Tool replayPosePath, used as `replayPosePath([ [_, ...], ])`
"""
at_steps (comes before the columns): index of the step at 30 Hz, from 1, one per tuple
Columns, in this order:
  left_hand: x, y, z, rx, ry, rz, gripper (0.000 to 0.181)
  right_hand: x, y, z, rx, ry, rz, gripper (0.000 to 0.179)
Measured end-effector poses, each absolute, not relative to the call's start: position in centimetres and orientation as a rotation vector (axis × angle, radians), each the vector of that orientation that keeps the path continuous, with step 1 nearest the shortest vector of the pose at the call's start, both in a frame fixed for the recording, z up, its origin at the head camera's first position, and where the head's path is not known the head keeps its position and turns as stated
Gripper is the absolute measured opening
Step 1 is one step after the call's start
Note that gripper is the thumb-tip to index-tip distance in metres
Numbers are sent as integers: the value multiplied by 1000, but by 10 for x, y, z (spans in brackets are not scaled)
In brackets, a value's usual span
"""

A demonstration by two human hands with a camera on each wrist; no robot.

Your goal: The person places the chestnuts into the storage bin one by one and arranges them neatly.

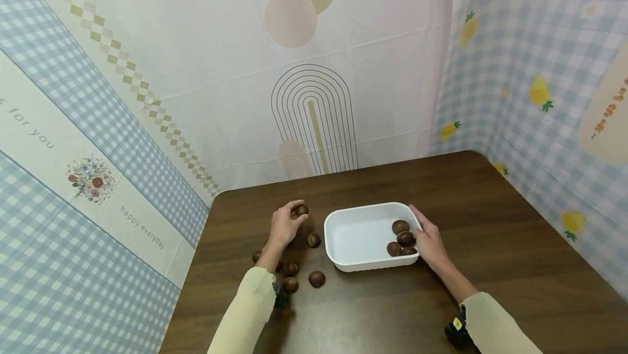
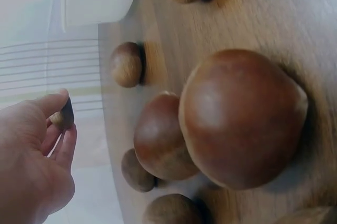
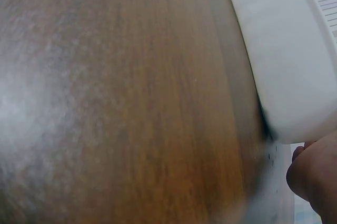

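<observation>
My left hand [image 1: 283, 227] pinches a brown chestnut [image 1: 302, 210] between thumb and fingers, left of a white rectangular dish [image 1: 358, 237]. In the left wrist view the same hand [image 2: 31, 155] holds that chestnut [image 2: 63, 117] above the table's surface. My right hand [image 1: 430, 242] grips the dish's right end, thumb at the rim. The right wrist view shows only part of this hand [image 3: 318, 174] by the dish's outer wall [image 3: 295, 61]. Inside the dish, several chestnuts [image 1: 405, 238] are gathered at the right end.
Several loose chestnuts [image 1: 316, 279] lie on the dark wooden table [image 1: 373, 316], left of the dish and around my left forearm, which partly hides some. One chestnut [image 1: 314, 240] sits close to the dish's left side. Patterned cloth [image 1: 392, 97] hangs behind the table and at both sides.
</observation>
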State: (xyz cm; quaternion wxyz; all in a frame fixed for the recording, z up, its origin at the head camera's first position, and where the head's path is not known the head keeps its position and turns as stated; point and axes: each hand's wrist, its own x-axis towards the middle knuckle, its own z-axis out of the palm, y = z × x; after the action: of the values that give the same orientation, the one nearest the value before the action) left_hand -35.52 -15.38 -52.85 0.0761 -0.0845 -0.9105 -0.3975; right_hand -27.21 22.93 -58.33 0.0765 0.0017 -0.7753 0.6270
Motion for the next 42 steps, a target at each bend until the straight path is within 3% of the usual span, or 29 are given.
replayPosePath([
  [42,-341,-92,-527,-528,-2716,-1297,42,-270,228,-582,30,-2312,1860,72],
])
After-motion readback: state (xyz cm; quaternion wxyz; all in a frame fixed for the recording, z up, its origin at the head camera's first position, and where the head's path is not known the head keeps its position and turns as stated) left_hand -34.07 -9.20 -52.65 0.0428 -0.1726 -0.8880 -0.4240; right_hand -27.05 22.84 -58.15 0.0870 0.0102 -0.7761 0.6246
